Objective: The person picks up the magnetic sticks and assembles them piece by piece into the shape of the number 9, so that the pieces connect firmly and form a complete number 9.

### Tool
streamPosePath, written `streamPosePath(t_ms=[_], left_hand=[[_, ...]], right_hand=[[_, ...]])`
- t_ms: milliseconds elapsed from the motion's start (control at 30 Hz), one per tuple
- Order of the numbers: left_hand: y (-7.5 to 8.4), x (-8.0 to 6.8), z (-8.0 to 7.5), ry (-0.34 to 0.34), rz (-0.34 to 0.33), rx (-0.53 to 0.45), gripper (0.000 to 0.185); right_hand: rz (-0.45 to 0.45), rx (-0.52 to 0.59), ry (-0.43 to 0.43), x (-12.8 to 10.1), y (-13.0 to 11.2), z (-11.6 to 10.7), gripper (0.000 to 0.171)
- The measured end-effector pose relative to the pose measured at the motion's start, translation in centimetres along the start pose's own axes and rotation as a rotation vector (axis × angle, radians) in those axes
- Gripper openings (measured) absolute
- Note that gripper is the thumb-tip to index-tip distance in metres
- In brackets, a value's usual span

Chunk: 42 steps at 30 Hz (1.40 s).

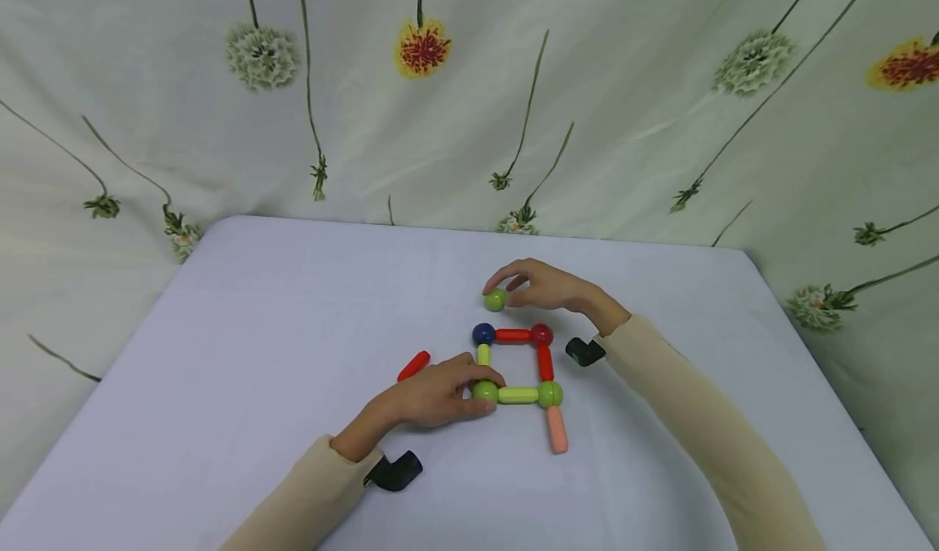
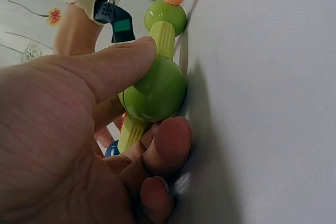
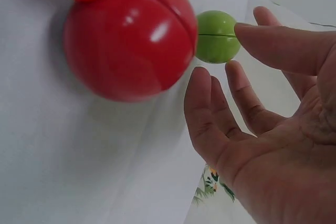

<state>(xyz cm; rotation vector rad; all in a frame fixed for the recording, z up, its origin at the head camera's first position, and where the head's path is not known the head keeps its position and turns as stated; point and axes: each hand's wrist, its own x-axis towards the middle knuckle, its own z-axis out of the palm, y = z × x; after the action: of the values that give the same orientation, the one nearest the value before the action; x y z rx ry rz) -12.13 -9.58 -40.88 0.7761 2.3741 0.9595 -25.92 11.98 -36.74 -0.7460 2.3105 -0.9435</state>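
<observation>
My left hand (image 1: 440,392) holds a green ball (image 2: 156,88) at the near left corner of a square made of rods and balls. The thumb lies on one side of that ball, with curled fingers beneath. The square has a navy ball (image 1: 483,333), a red ball (image 1: 541,335) and a second green ball (image 1: 550,394) at its other corners. Beyond the square, my right hand (image 1: 546,284) spreads loosely around a loose green ball (image 1: 495,299). Its thumb and fingertips are right at that ball; whether they touch it is hard to see.
Red rods (image 1: 513,336) form the far and right sides of the square; yellow-green rods (image 1: 517,394) form the others. A pink rod (image 1: 557,430) extends toward the near edge. One red rod (image 1: 414,365) lies loose beside my left hand. A white cloth covers the table (image 1: 220,355).
</observation>
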Motion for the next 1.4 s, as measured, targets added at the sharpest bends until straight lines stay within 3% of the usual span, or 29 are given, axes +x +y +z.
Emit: streamPosePath(t_ms=[200, 500, 833, 1200, 1400], left_hand=[[-0.1, 0.1, 0.1, -0.002, -0.012, -0.001, 0.031], [-0.2, 0.2, 0.1, -0.004, 0.003, -0.001, 0.032], [-0.2, 0.2, 0.1, -0.002, 0.016, 0.012, 0.031], [0.0, 0.1, 0.0, -0.003, 0.024, 0.025, 0.031], [0.0, 0.2, 0.1, 0.003, 0.022, 0.025, 0.031]], right_hand=[[0.036, -0.001, -0.036, 0.7, -0.4, -0.1, 0.037], [0.014, 0.017, -0.072, 1.3, 0.6, 0.0, 0.035], [-0.043, -0.018, -0.038, 1.5, 1.1, 0.3, 0.025], [-0.089, -0.089, 0.047, -0.8, 1.2, -0.2, 0.028], [-0.137, -0.054, 0.104, -2.9, 1.4, -0.3, 0.030]])
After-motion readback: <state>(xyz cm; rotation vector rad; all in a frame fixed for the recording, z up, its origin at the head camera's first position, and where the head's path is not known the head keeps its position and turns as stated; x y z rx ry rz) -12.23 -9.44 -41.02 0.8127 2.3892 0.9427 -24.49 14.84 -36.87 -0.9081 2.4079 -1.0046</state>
